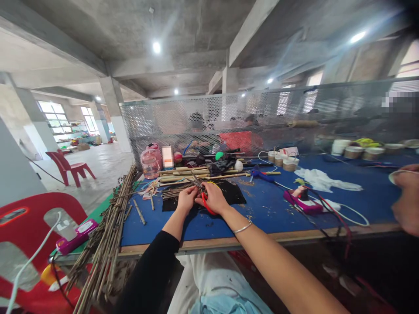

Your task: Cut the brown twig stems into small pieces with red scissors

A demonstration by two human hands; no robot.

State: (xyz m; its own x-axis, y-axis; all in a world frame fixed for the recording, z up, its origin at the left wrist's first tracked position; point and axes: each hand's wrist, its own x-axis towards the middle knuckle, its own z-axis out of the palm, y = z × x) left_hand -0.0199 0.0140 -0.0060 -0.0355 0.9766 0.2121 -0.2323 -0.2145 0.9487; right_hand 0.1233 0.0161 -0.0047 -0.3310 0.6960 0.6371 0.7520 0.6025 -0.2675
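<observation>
My right hand is wrapped round a pair of scissors with red-orange handles, its metal blades pointing away and to the left. Close beside it, my left hand has its fingers pinched together near the blades; what sits between them is too small to make out. Thin brown twigs lie just left of that hand, on a black cloth. Behind both hands, longer pale sticks are piled across the blue table.
A tall bundle of dry stalks leans over the table's left end. To the right are a blue glue gun, a purple power strip with cables, and white plastic. Another person's hand is at the far right. A perforated metal screen stands behind.
</observation>
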